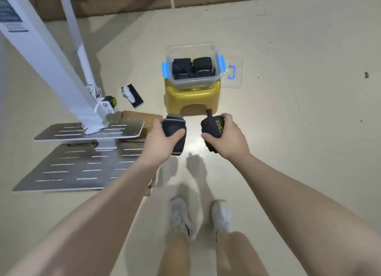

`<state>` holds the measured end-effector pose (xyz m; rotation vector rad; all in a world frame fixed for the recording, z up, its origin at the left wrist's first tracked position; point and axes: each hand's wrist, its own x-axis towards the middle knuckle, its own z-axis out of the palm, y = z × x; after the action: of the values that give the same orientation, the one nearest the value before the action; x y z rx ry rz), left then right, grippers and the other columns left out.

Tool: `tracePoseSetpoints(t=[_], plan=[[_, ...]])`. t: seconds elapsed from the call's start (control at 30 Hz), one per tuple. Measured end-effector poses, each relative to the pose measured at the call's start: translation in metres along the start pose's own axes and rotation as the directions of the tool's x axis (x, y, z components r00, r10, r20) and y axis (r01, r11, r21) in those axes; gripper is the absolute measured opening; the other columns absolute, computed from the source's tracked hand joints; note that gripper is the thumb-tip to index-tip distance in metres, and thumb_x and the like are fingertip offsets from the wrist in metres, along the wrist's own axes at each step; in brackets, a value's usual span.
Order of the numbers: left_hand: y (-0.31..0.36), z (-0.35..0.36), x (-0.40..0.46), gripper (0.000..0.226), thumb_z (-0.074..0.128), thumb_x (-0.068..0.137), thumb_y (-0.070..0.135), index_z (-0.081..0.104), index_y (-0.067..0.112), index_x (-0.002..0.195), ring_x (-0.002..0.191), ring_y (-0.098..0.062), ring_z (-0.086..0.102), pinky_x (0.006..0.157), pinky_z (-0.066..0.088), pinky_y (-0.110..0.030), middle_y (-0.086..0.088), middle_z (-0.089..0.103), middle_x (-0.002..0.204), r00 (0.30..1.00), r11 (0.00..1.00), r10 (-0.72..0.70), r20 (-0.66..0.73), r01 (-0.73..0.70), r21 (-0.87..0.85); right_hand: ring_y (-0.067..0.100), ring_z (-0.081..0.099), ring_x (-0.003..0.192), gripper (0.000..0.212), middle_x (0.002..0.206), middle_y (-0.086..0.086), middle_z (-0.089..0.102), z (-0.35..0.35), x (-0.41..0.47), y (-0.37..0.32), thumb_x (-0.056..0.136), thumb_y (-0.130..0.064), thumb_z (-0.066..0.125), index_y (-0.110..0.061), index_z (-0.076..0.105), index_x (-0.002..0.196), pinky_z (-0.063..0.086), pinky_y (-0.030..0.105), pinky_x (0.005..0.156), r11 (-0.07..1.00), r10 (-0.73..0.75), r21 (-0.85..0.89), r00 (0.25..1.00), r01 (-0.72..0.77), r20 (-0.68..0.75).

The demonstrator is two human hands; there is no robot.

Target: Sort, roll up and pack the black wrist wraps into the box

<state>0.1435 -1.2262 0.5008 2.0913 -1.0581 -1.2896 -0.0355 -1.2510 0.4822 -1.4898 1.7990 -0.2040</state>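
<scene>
1. Left hand (162, 139): grip clamped round a rolled black wrist wrap (174, 131), held in the air above the floor (288, 110).
2. Right hand (228, 135): grip clamped round a second rolled wrap (211, 127), green lettering showing, a loop tab sticking up at its far end.
3. Box (192, 81): clear, blue latches, open, standing on a yellow stool (192, 96) ahead of both hands; packed rolls (192, 67) already lie inside. Its lid (235, 73) lies just beside it, to the right.
4. Step in hand, by judgement: packing; both rolls look finished and ready to carry over.
5. Next move calls for: reaching forward and setting each roll into the space left on the box's near side, keeping each roll squeezed so it does not unwind.
</scene>
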Motion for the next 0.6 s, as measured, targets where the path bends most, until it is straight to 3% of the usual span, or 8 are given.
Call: tracePoseSetpoints(t=[0.17,0.27,0.4,0.53,0.6], plan=[[0.030,0.006,0.104,0.053,0.071,0.080,0.035,0.047,0.013,0.122,0.101,-0.017,0.055,0.082,0.043,-0.027,-0.002,0.055,0.119,0.998,0.995,0.037,-0.042,-0.033,0.095,0.025,0.057,0.100,0.063,0.116,0.005,0.056,-0.005,0.098,-0.016,0.075,-0.043,0.072,-0.015,0.040,0.122,0.048,0.034,0.080,0.994,0.015,0.110,0.998,-0.009,-0.056],[0.052,0.020,0.168,0.052,0.069,0.081,0.036,0.049,0.012,0.123,0.098,-0.015,0.054,0.079,0.042,-0.025,0.001,0.055,0.115,0.997,0.998,0.007,-0.082,-0.001,0.065,0.026,0.057,0.099,0.065,0.114,0.007,0.055,-0.006,0.169,-0.021,0.074,-0.039,0.072,-0.015,0.038,0.123,0.051,0.042,0.083,0.990,0.006,0.140,0.997,0.004,-0.071],[0.080,0.049,0.255,0.056,0.066,0.083,0.029,0.040,0.015,0.131,0.095,-0.013,0.054,0.073,0.041,-0.022,0.004,0.053,0.107,0.998,0.997,-0.026,-0.054,0.030,0.075,0.025,0.056,0.098,0.069,0.111,0.003,0.054,-0.005,0.269,-0.026,0.072,-0.037,0.070,-0.020,0.034,0.129,0.051,0.043,0.083,0.991,0.011,0.132,1.000,-0.008,-0.026],[0.086,0.078,0.333,0.066,0.064,0.081,0.031,0.033,0.020,0.139,0.108,-0.017,0.056,0.088,0.047,-0.029,0.002,0.057,0.122,0.999,0.989,-0.045,-0.014,0.046,0.141,0.026,0.058,0.097,0.066,0.109,0.004,0.058,0.006,0.335,-0.022,0.077,-0.048,0.067,-0.015,0.037,0.126,0.049,0.037,0.078,0.999,-0.030,0.039,0.999,0.032,-0.033],[0.082,0.091,0.364,0.066,0.064,0.083,0.035,0.031,0.021,0.139,0.109,-0.018,0.055,0.086,0.044,-0.027,0.001,0.055,0.125,0.999,0.985,-0.032,-0.018,0.034,0.170,0.027,0.059,0.096,0.066,0.111,0.004,0.057,0.020,0.357,-0.017,0.079,-0.051,0.065,-0.014,0.038,0.127,0.047,0.033,0.074,0.998,-0.061,-0.001,0.995,0.061,-0.080]])
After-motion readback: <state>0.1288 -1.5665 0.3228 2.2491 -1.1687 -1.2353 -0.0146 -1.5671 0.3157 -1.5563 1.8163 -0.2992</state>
